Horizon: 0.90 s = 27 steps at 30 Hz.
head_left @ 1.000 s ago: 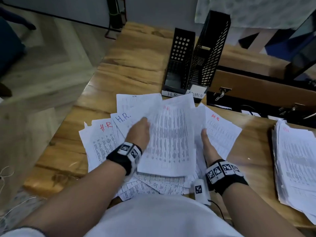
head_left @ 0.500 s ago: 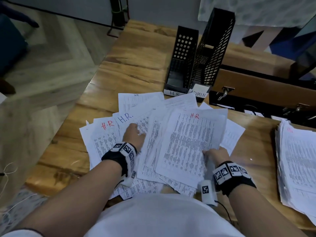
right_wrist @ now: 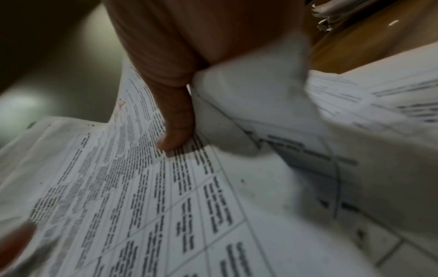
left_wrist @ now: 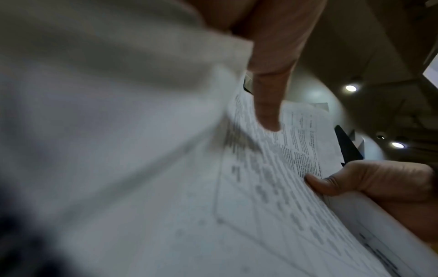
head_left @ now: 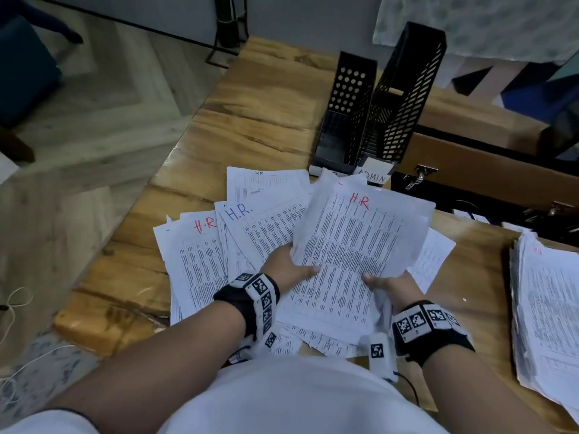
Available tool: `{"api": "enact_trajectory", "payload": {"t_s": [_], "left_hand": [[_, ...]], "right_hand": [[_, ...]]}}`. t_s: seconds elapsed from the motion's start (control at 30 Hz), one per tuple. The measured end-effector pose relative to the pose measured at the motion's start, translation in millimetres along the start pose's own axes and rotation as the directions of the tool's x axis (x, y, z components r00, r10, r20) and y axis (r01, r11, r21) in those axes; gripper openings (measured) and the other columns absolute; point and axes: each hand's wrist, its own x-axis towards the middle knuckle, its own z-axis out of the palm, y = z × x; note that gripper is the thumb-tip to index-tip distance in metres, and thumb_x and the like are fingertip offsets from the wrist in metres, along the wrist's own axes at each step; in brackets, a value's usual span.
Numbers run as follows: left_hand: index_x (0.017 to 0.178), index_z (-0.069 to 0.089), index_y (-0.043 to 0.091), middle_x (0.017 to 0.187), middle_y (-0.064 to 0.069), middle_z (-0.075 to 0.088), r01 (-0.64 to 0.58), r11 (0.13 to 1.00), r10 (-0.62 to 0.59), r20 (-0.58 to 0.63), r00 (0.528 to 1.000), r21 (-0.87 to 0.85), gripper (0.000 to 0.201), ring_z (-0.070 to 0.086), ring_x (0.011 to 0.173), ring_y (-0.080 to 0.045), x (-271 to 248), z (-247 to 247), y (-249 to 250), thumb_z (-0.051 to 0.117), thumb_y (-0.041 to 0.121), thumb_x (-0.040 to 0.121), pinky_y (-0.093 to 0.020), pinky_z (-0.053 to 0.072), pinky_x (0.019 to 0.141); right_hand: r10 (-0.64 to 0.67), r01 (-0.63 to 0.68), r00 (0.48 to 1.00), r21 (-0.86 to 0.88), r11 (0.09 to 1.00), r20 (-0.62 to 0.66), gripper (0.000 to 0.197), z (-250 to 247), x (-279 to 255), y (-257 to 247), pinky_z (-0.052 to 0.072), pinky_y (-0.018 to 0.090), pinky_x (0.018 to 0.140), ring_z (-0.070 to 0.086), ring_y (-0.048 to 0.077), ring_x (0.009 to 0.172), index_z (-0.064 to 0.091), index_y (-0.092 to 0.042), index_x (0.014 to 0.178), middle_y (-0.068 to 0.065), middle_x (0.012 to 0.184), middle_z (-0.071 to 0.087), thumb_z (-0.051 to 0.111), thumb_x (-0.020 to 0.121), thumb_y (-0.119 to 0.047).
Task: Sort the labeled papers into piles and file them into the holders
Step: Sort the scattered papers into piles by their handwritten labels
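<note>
Head view: both hands gripping H.R. sheets (head_left: 351, 245).

White sheets (head_left: 351, 252) densely printed with black tabular text are fanning across a honey-brown wooden table (head_left: 260, 114) streaked with dark grain. "H.R." is showing in red ink on the top sheet and on another sheet (head_left: 200, 245), and in blue on a third sheet (head_left: 250, 223). Two black holders are standing behind: one holder (head_left: 347, 98) punched with round holes, the other holder (head_left: 404, 98) with slanted slots. Black wristbands (head_left: 250, 296) are carrying black-and-white square markers.
</note>
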Motion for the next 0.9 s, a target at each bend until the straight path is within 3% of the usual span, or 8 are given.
{"api": "enact_trajectory", "payload": {"t_s": [0.13,0.23,0.33,0.5,0.57,0.73,0.87,0.9], "left_hand": [[0.124,0.055,0.010,0.107,0.004,0.057,0.017,0.992,-0.041,-0.192,0.980,-0.126,0.037,0.056,0.106,-0.016,4,-16,0,0.065,0.021,0.090,-0.025,0.042,0.090],[0.124,0.056,0.010,0.117,-0.006,0.064,0.068,0.976,-0.137,-0.335,0.932,-0.208,0.038,0.061,0.108,-0.026,11,-40,-9,0.063,0.024,0.089,-0.042,0.048,0.098],[0.133,0.050,0.008,0.129,-0.013,0.059,0.112,0.967,-0.206,-0.440,0.874,-0.230,0.048,0.057,0.114,-0.032,18,-68,-24,0.061,0.026,0.089,-0.045,0.045,0.101],[0.134,0.044,-0.009,0.139,-0.024,0.048,0.237,0.962,-0.271,-0.551,0.789,-0.134,0.054,0.049,0.125,-0.037,16,-131,-41,0.048,0.031,0.098,-0.038,0.040,0.100],[0.131,0.046,-0.012,0.135,-0.027,0.050,0.267,0.961,-0.260,-0.580,0.772,-0.075,0.056,0.051,0.121,-0.040,10,-151,-47,0.042,0.035,0.100,-0.040,0.043,0.095],[0.137,0.042,-0.005,0.128,-0.029,0.054,0.379,0.925,-0.298,-0.635,0.713,-0.008,0.043,0.055,0.117,-0.039,-4,-176,-44,0.043,0.015,0.099,-0.033,0.042,0.068],[0.138,0.036,-0.004,0.110,-0.022,0.061,0.372,0.928,-0.295,-0.663,0.688,-0.026,0.051,0.061,0.100,-0.033,-3,-181,-41,0.053,0.002,0.090,-0.034,0.046,0.068],[0.136,0.037,-0.004,0.108,-0.021,0.062,0.356,0.932,-0.232,-0.651,0.722,0.063,0.054,0.061,0.099,-0.034,-2,-179,-45,0.058,0.003,0.086,-0.035,0.048,0.072]], "right_hand": [[-0.101,0.099,0.995,0.055,0.994,0.027,0.082,18,12,-19,0.053,0.048,0.092,0.067,0.029,0.104,0.054,-0.008,0.128,0.009,0.113,0.070,0.092,0.055,-0.016],[-0.193,0.193,0.981,-0.029,0.981,0.017,0.068,40,31,-35,0.046,0.040,0.100,0.056,0.021,0.116,0.044,-0.015,0.136,0.004,0.125,0.057,0.077,0.080,-0.030],[-0.207,0.183,0.977,-0.298,0.937,-0.053,0.051,57,52,-38,0.043,0.030,0.090,0.057,0.023,0.107,0.049,-0.013,0.130,0.010,0.123,0.059,0.068,0.088,-0.035],[-0.157,0.111,0.987,-0.832,0.543,0.030,0.105,81,65,-17,0.046,0.048,0.100,0.045,0.032,0.127,0.034,-0.015,0.138,0.011,0.133,0.048,0.082,0.057,-0.062],[-0.124,0.100,0.992,-0.829,0.550,0.038,0.099,90,66,-13,0.051,0.045,0.091,0.052,0.032,0.118,0.036,-0.014,0.133,0.011,0.123,0.055,0.084,0.058,-0.057],[-0.076,0.127,0.992,-0.764,0.633,0.102,0.037,99,60,-15,0.051,0.031,0.083,0.063,0.027,0.098,0.063,-0.010,0.110,0.008,0.106,0.065,0.069,0.084,-0.037],[-0.124,-0.087,0.942,-0.585,0.806,-0.311,0.039,74,81,-13,0.059,0.041,0.073,0.066,0.028,0.081,0.064,-0.017,0.087,0.007,0.091,0.064,0.066,0.064,-0.049],[-0.111,-0.130,0.912,-0.534,0.836,-0.396,0.039,61,86,-13,0.058,0.040,0.071,0.067,0.028,0.083,0.062,-0.016,0.084,0.007,0.092,0.064,0.065,0.062,-0.048]]}}
